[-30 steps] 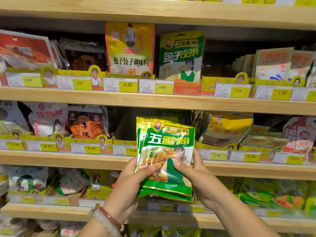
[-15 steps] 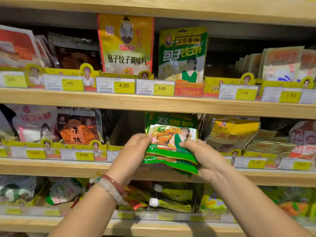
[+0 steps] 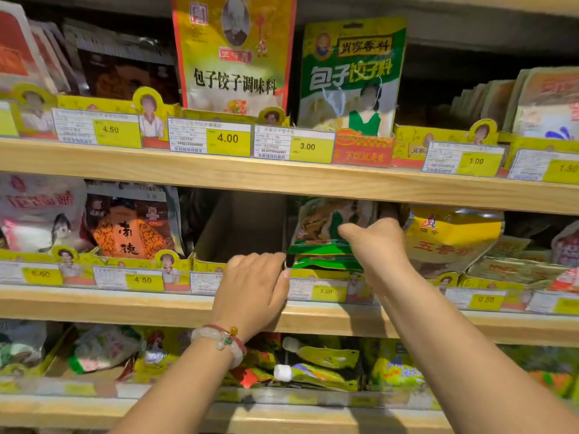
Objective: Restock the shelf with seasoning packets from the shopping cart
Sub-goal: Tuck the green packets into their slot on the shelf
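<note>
Packets [image 3: 326, 233] feel light, floppy, slick; my right hand [image 3: 376, 245] pinches their edge, left hand [image 3: 253, 286] clasps the tray [image 3: 213, 264] front.

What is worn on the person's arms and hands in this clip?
Both forearms are bare, with no sleeves in view, and neither hand is gloved. The left wrist carries a bracelet of pale translucent beads with a thin red band beside it, an amber bead and a small green one. The right arm shows nothing worn.
</note>
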